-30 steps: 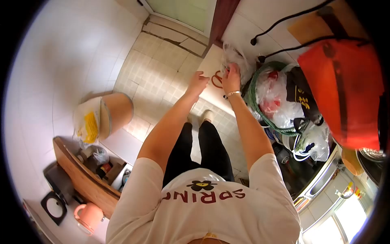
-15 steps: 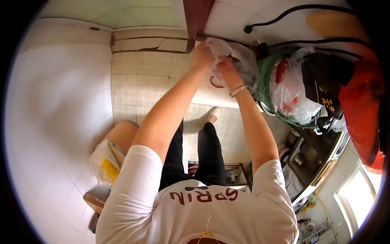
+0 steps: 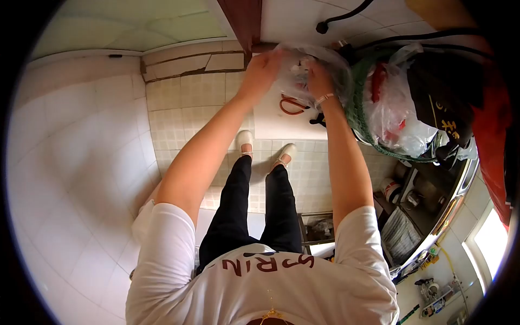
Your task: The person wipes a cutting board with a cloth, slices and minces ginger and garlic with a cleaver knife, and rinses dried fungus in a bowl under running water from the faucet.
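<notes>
A clear plastic bag (image 3: 295, 59) is spread wide on the white surface at the top of the view. My left hand (image 3: 265, 66) is closed on the bag's left edge. Within the bag's outline is my right hand (image 3: 320, 78), its fingers curled beside small whitish pieces (image 3: 302, 66). Its fingertips are partly hidden, so what they hold is unclear. Just below the bag lie scissors with orange-red handles (image 3: 292, 105), touched by neither hand. A small black object (image 3: 318, 120) lies near my right wrist.
To the right stands a green mesh basket (image 3: 357, 108) stuffed with plastic bags (image 3: 398, 122) and a black bag (image 3: 441, 92). Black cables (image 3: 411, 38) run along the wall behind. A red bag (image 3: 490, 141) hangs at far right, above dark shelving (image 3: 417, 200).
The bag has been pulled wider, and my hands have moved apart. My right hand has shifted right, and more of the scissors shows. A second foot has come into view.
</notes>
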`<state>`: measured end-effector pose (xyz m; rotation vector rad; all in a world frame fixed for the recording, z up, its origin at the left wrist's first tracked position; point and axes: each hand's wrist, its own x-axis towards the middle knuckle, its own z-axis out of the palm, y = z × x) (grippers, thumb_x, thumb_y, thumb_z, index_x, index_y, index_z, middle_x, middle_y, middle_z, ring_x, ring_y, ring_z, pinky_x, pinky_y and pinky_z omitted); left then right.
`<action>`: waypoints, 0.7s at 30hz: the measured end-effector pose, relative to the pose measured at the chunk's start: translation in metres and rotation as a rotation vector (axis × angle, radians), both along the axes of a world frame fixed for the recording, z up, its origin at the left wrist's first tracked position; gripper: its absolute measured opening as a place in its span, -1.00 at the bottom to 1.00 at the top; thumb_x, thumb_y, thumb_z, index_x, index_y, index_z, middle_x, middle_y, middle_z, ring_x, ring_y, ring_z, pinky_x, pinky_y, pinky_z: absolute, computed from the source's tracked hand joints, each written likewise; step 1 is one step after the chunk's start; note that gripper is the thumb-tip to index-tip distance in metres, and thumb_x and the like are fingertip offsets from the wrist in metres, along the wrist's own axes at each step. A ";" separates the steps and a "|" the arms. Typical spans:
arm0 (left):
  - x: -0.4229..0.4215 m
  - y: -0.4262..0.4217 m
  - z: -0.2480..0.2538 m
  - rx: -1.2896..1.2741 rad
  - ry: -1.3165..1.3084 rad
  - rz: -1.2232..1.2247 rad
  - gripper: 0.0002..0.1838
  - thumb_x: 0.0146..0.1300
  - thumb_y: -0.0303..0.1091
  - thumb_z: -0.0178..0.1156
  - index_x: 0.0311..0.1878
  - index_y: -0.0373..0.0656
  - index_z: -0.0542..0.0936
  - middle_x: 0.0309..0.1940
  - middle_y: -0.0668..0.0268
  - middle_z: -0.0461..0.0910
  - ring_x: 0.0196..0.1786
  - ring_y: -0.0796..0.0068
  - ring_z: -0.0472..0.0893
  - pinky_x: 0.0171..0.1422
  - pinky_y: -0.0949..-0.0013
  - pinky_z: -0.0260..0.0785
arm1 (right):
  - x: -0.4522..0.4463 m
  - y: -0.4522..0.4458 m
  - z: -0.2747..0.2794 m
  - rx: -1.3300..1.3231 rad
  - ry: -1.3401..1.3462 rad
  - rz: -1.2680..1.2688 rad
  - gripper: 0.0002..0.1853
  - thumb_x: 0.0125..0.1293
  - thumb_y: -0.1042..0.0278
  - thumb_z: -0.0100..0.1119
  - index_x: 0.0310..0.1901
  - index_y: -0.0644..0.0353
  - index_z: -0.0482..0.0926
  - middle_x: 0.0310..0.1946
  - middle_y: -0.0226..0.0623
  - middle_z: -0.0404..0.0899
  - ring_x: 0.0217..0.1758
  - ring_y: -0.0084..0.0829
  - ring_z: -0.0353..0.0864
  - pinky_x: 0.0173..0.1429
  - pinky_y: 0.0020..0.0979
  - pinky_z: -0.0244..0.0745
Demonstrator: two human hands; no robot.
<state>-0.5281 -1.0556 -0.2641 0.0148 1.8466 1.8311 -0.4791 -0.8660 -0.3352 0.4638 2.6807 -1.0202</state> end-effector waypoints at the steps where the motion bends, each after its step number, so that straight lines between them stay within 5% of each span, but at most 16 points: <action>1: 0.002 0.001 0.001 0.053 0.004 -0.016 -0.60 0.48 -0.09 -0.04 -0.07 -0.22 0.65 -0.64 0.53 0.31 -0.55 0.69 0.22 -0.46 0.47 0.09 | -0.010 -0.001 -0.010 -0.025 0.045 -0.011 -0.71 0.40 0.32 -0.07 0.01 0.27 0.55 0.06 0.06 0.55 0.12 0.07 0.52 0.16 -0.07 0.44; 8: 0.000 0.003 0.002 0.137 -0.080 0.207 -0.56 0.52 -0.10 -0.17 0.05 -0.19 0.61 -0.53 0.45 0.39 -0.45 0.64 0.32 -0.29 0.49 0.20 | -0.013 0.007 -0.047 0.452 -0.195 0.331 -0.78 0.37 0.37 0.02 -0.04 0.20 0.58 -0.08 -0.10 0.63 -0.08 -0.10 0.63 0.00 -0.16 0.53; 21: -0.019 0.021 0.013 0.193 -0.002 0.011 -0.52 0.51 -0.15 -0.26 0.24 -0.14 0.54 -0.38 0.40 0.50 -0.30 0.58 0.41 -0.11 0.47 0.29 | -0.072 0.002 -0.041 0.944 0.255 1.099 -0.68 0.32 0.32 0.04 0.09 0.10 0.52 0.02 -0.33 0.57 0.09 -0.39 0.52 0.19 -0.38 0.43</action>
